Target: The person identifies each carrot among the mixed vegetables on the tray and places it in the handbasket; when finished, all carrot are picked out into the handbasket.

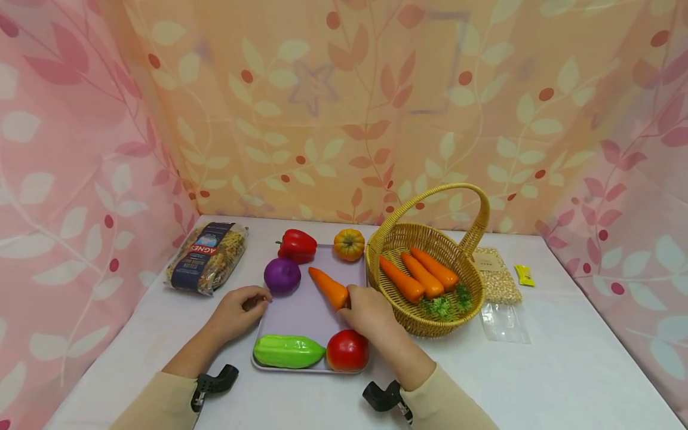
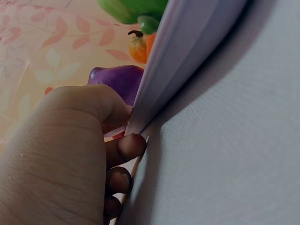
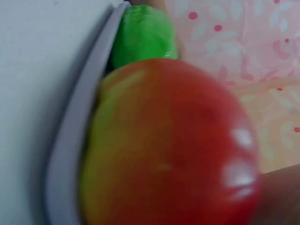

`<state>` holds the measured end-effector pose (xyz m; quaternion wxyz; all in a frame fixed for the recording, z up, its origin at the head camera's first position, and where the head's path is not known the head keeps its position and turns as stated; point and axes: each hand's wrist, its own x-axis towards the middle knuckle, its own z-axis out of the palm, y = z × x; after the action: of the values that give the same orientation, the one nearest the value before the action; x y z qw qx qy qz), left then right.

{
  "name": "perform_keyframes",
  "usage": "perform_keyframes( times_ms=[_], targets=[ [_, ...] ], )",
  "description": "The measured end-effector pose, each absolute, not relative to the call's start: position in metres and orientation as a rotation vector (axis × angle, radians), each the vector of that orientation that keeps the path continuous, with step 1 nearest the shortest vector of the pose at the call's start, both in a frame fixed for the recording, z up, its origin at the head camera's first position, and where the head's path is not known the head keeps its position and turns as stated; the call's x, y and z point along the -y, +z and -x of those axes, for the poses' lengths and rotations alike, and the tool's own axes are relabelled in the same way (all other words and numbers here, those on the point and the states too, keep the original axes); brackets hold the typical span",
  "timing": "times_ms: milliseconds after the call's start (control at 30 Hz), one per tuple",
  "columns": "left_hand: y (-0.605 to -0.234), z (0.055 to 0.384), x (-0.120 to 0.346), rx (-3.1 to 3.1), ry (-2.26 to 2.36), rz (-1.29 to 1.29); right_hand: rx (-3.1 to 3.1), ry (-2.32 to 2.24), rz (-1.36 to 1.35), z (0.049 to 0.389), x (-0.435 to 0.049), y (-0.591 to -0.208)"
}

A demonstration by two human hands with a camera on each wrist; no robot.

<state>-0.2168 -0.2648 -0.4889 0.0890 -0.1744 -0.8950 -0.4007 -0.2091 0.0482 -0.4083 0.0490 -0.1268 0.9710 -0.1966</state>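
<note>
My right hand (image 1: 371, 310) grips the thick end of an orange carrot (image 1: 326, 286) over the lilac tray (image 1: 306, 319); the carrot's tip points to the back left. At the tray's left rim, my left hand (image 1: 240, 310) pinches the edge between thumb and fingers, as the left wrist view shows. A purple onion-like vegetable (image 1: 282, 276), a red bell pepper (image 1: 297, 246) and a small orange pumpkin (image 1: 349, 245) sit toward the tray's back. Along its front lie a ridged green vegetable (image 1: 289, 351) and a round red fruit (image 1: 347, 350), which fills much of the right wrist view.
Right of the tray stands a wicker basket (image 1: 430, 325) with a tall handle, holding three carrots (image 1: 424, 275) with green tops. Behind it lie a bag of kernels (image 1: 497, 278) and a small yellow packet (image 1: 524, 275). A pasta bag (image 1: 208, 257) rests at the back left.
</note>
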Motion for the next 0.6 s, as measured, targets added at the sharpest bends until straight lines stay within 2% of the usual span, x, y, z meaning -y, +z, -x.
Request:
perform_keyframes(
  times_ms=[233,600],
  targets=[
    [-0.488,0.217,0.264,2.674,-1.191,0.495,-3.000,-0.694,0.481,0.200,-0.061,-0.376],
    [-0.489,0.217,0.263,2.679,-1.202,0.476,-2.982,-0.750,0.623,0.167,-0.105,-0.314]
  ],
)
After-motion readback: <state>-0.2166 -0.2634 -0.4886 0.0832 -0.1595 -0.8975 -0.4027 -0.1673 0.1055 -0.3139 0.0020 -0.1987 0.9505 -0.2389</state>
